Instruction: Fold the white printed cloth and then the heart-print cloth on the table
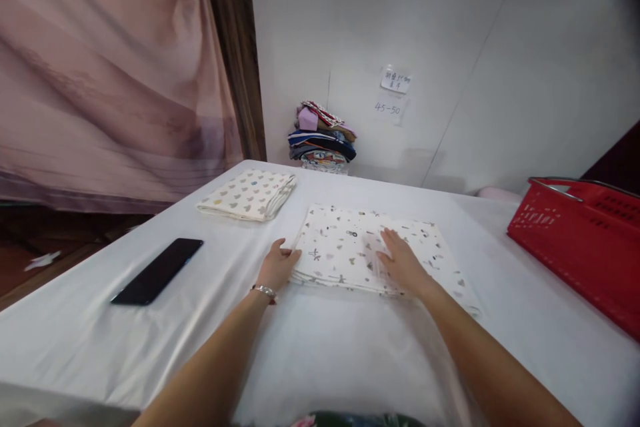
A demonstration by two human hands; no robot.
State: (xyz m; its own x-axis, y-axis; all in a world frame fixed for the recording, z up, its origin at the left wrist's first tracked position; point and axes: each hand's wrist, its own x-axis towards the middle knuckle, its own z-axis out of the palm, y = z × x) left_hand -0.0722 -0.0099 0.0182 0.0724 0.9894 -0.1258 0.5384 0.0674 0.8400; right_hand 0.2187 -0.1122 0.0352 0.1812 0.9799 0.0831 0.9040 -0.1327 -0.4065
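Note:
A white cloth (pixel 345 250) with small grey and dark printed figures lies folded flat in front of me on the white-covered table (pixel 320 340). My left hand (pixel 277 264) touches the cloth's near left corner, fingers apart, a silver bracelet at its wrist. On top of the cloth, right of its middle, my right hand (pixel 403 263) rests with fingers stretched out and slightly blurred. Neither hand grips anything. Farther back on the left is a second folded cloth (pixel 250 195), cream with grey mouse-head shapes.
A black phone (pixel 157 271) lies on the table's left side. The red plastic basket (pixel 580 240) stands at the right edge. Against the wall is a stack of folded clothes (pixel 323 137), below handwritten paper notes (pixel 395 80). A pink curtain (pixel 110 80) hangs at left.

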